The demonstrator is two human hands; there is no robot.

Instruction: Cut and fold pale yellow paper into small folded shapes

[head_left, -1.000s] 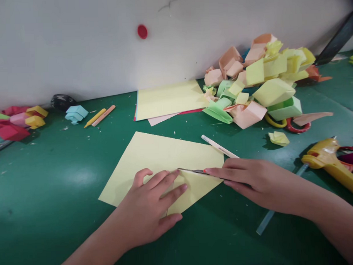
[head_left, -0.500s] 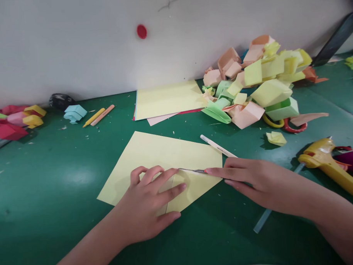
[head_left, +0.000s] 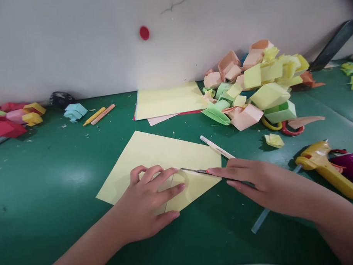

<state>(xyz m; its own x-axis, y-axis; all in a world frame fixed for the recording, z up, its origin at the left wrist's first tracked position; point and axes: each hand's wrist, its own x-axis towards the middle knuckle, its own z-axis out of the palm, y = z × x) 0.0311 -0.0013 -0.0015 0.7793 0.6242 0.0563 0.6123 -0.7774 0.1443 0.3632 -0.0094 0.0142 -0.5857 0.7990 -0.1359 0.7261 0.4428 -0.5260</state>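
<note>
A sheet of pale yellow paper [head_left: 154, 148] lies at an angle on the green table. My left hand [head_left: 151, 199] rests on its near part with fingers spread, pressing nothing but paper. From the right, my right hand [head_left: 253, 180] grips a slim craft knife [head_left: 195, 171], index finger stretched along it. The blade points left and lies along the paper, its tip just right of my left index fingertip. Most of the handle is hidden in my hand. Behind that hand, a white pen-like stick [head_left: 216, 146] overlaps the paper's right corner.
Folded paper pieces [head_left: 268, 94] are heaped at the back right, with scissors handles [head_left: 292, 129] beneath. A yellow glue gun [head_left: 319, 158] with its glue stick [head_left: 260, 221] lies by my right forearm. Stacked sheets [head_left: 169, 100], two crayon-like sticks [head_left: 99, 114] and a blue folded piece [head_left: 75, 112] line the wall.
The knife and my right hand have shifted slightly to the right, so the tip sits farther from my left index finger. My left hand stays on the paper. The view has tilted slightly.
</note>
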